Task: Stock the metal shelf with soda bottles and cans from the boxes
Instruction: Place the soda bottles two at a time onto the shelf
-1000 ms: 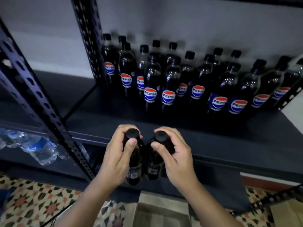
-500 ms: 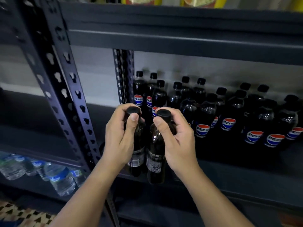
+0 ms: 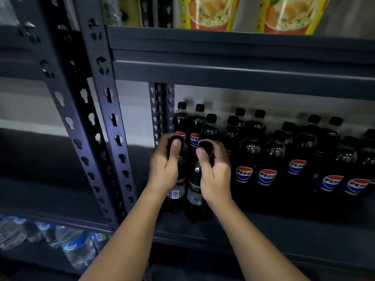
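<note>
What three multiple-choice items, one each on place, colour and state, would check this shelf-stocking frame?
1. Where are the water bottles?
A. shelf below, left
B. top shelf
C. among the Pepsi bottles

2. What colour are the held bottles' caps?
A. red
B. black
C. white

3. What is the left hand doing?
A. hanging open
B. pressing the shelf post
C. gripping a bottle

Key: 1 A, they lie lower left. 2 B, the cap under the right hand is black. 3 C, its fingers curl round the left bottle.
</note>
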`<state>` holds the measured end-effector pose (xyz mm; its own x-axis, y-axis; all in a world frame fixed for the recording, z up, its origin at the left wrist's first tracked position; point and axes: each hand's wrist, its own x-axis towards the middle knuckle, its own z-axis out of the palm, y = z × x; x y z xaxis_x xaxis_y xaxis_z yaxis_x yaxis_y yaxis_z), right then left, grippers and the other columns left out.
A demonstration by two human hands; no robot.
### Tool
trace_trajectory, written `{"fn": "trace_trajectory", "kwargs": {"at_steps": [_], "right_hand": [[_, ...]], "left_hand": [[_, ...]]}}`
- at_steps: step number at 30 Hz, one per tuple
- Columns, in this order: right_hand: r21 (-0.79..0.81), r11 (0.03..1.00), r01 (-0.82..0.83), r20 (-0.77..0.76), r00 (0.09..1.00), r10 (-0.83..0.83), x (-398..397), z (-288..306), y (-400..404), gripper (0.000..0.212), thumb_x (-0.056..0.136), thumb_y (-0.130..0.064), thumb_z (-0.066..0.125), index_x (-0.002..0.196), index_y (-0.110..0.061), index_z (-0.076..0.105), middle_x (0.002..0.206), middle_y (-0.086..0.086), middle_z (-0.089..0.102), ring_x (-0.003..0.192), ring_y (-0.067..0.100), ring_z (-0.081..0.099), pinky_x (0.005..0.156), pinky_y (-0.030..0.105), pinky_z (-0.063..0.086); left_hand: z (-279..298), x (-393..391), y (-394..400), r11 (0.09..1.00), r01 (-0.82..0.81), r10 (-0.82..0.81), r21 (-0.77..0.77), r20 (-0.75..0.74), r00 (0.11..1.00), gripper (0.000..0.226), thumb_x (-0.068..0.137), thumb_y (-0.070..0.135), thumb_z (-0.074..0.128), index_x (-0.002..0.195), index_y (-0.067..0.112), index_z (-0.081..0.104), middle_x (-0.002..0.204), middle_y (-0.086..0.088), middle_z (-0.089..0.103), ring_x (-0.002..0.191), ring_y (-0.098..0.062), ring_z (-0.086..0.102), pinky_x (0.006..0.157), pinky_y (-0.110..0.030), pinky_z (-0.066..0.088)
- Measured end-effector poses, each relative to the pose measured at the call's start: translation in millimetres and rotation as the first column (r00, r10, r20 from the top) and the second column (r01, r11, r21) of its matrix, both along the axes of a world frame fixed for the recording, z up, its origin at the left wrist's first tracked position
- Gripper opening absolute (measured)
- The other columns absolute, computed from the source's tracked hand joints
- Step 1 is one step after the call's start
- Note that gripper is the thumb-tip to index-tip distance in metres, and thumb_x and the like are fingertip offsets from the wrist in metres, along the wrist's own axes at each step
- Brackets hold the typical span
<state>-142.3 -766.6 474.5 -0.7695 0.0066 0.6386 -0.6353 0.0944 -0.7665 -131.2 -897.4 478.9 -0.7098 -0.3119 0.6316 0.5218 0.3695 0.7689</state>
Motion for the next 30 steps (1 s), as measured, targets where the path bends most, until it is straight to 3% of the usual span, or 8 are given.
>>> {"fn": "trace_trajectory", "kwargs": {"at_steps": [3, 6, 14, 17, 20, 23, 26, 30], "right_hand": [[0.008, 0.999, 0.034, -0.016, 0.999, -0.034, -16.5, -2.4, -4.4, 0.041, 0.099, -0.047, 0.051, 0.117, -0.013, 0.063, 0.114, -0.003, 0.059, 0.109, 0.015, 0.060, 0.094, 0.024, 0.046], [0.019, 0.999, 0.046, -0.018, 0.999, -0.046, -31.8, -4.0, -4.0, 0.040, 0.099, -0.049, 0.049, 0.117, -0.016, 0.061, 0.113, -0.005, 0.057, 0.107, 0.015, 0.059, 0.094, 0.031, 0.049], [0.034, 0.998, 0.057, 0.008, 0.998, -0.057, -42.8, -5.6, -5.0, 0.039, 0.098, -0.056, 0.046, 0.118, -0.025, 0.059, 0.115, -0.008, 0.057, 0.110, 0.015, 0.058, 0.096, 0.043, 0.050], [0.089, 0.996, 0.031, 0.028, 0.999, -0.034, -36.9, -6.3, -0.4, 0.048, 0.097, -0.058, 0.045, 0.129, -0.024, 0.055, 0.123, -0.008, 0.053, 0.118, 0.006, 0.054, 0.101, 0.030, 0.046], [0.145, 0.989, 0.008, 0.038, 0.999, -0.014, -24.7, -21.1, 9.2, 0.063, 0.094, -0.056, 0.055, 0.146, -0.023, 0.041, 0.141, -0.007, 0.043, 0.130, -0.007, 0.041, 0.108, 0.011, 0.032], [0.149, 0.989, 0.011, 0.103, 0.994, -0.026, -8.6, -48.1, 16.6, 0.079, 0.088, -0.054, 0.069, 0.152, -0.032, 0.030, 0.149, -0.008, 0.034, 0.140, 0.001, 0.035, 0.114, 0.017, 0.031], [0.146, 0.988, 0.046, 0.191, 0.979, -0.073, 3.5, -71.4, 19.1, 0.089, 0.082, -0.049, 0.078, 0.153, -0.034, 0.026, 0.145, -0.010, 0.034, 0.137, 0.004, 0.039, 0.112, 0.023, 0.036], [0.164, 0.981, 0.101, 0.218, 0.966, -0.136, 10.8, -93.7, 18.5, 0.076, 0.085, -0.038, 0.079, 0.147, -0.028, 0.035, 0.134, -0.008, 0.042, 0.125, 0.009, 0.047, 0.107, 0.033, 0.044]], "left_hand": [[-1.8, -16.4, -0.6, 0.998, 0.040, -0.038, 0.048, -0.032, 0.999, 0.020, 0.106, 0.044, 0.044, 0.109, 0.034, 0.061, 0.097, 0.009, 0.069, 0.094, -0.015, 0.067, 0.085, -0.036, 0.054], [-4.7, -29.2, -2.6, 0.999, 0.038, -0.036, 0.028, -0.067, 0.997, 0.024, 0.108, 0.039, 0.043, 0.109, 0.022, 0.061, 0.095, 0.002, 0.067, 0.090, -0.020, 0.066, 0.083, -0.045, 0.055], [-7.1, -34.5, -1.4, 1.000, 0.003, -0.003, 0.004, -0.059, 0.998, 0.032, 0.106, 0.046, 0.043, 0.111, 0.021, 0.062, 0.097, 0.003, 0.069, 0.092, -0.016, 0.067, 0.085, -0.043, 0.055], [-21.4, -28.4, -3.7, 0.994, 0.085, -0.090, 0.064, 0.067, 0.994, 0.045, 0.103, 0.058, 0.046, 0.133, 0.027, 0.057, 0.126, 0.004, 0.066, 0.121, -0.016, 0.062, 0.105, -0.050, 0.049], [-47.0, -9.4, -5.0, 0.999, 0.016, -0.022, 0.039, 0.182, 0.983, 0.068, 0.093, 0.071, 0.052, 0.152, 0.046, 0.032, 0.155, 0.010, 0.045, 0.143, -0.009, 0.043, 0.117, -0.040, 0.039], [-66.7, 12.3, 1.5, 0.991, -0.110, 0.095, 0.074, 0.186, 0.978, 0.081, 0.085, 0.065, 0.069, 0.153, 0.039, 0.033, 0.151, 0.012, 0.039, 0.142, -0.006, 0.040, 0.115, -0.031, 0.037], [-80.7, 24.2, 7.4, 0.978, -0.166, 0.134, 0.126, 0.230, 0.964, 0.075, 0.083, 0.049, 0.080, 0.146, 0.035, 0.043, 0.136, 0.016, 0.048, 0.132, -0.003, 0.047, 0.113, -0.033, 0.041], [-91.3, 29.8, 10.9, 0.986, -0.142, 0.108, 0.092, 0.306, 0.946, 0.056, 0.093, 0.051, 0.063, 0.142, 0.040, 0.039, 0.145, 0.009, 0.043, 0.138, -0.009, 0.041, 0.118, -0.042, 0.037]]}}
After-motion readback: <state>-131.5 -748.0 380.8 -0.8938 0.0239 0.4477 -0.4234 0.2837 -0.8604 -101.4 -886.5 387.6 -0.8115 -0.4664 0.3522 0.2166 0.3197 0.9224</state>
